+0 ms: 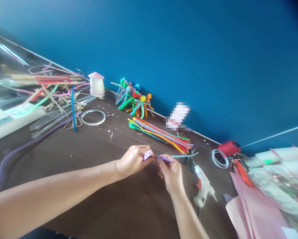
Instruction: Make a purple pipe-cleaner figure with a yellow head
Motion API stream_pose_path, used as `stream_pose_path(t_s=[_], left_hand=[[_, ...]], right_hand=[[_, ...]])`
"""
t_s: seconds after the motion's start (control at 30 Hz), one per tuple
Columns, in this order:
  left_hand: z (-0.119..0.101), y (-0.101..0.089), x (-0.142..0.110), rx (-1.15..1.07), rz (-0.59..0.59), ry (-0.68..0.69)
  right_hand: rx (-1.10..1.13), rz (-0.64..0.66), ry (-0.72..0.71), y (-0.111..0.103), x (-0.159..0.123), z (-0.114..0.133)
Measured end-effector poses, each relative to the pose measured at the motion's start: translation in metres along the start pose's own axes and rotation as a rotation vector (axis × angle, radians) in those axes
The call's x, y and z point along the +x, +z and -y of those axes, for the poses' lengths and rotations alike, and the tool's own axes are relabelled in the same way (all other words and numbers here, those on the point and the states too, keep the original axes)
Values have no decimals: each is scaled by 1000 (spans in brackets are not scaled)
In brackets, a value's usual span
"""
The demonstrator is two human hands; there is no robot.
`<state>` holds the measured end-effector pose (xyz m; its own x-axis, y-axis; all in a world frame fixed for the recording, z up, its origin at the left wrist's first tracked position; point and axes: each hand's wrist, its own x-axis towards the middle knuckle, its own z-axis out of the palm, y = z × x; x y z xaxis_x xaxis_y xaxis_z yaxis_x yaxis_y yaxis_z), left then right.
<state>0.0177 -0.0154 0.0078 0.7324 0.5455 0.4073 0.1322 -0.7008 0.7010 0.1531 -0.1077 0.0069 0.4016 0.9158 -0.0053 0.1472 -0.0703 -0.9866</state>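
My left hand [135, 160] and my right hand [173, 174] meet over the dark table, both closed in a pinch on a purple pipe cleaner [164, 158]. A lighter purple curled part [147, 155] pokes out by the left thumb; whether it belongs to the same piece I cannot tell. Behind the right hand a pale blue pipe cleaner [186, 155] sticks out to the right. Just beyond my hands lies a tied bundle of coloured pipe cleaners [161, 133]. Several small pipe-cleaner figures [136, 99] stand behind it, near the wall.
A white glue gun [203, 187] lies right of my right hand. Farther right are a red roll [229, 148], a tape ring [220, 158] and pink sheets [255, 202]. Leftward sit a white ring [93, 117], a small cup with a pink cone top [97, 85] and piled sticks [46, 79].
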Motion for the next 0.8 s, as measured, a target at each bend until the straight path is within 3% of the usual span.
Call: stream_pose_path(t_s=[0.23,0.5,0.63,0.8], left_hand=[[-2,-2,4,-166,22,-55],[-3,3,8,-796,256,-522],[0,5,6,-1053,332,-639],[0,4,5,-1125,372,-702]], right_hand=[[78,20,-23,-1,0,-3],[26,70,-104,-3,-4,3],[-79,92,-157,-4,-6,8],[-188,84,-208,-5,-6,9]])
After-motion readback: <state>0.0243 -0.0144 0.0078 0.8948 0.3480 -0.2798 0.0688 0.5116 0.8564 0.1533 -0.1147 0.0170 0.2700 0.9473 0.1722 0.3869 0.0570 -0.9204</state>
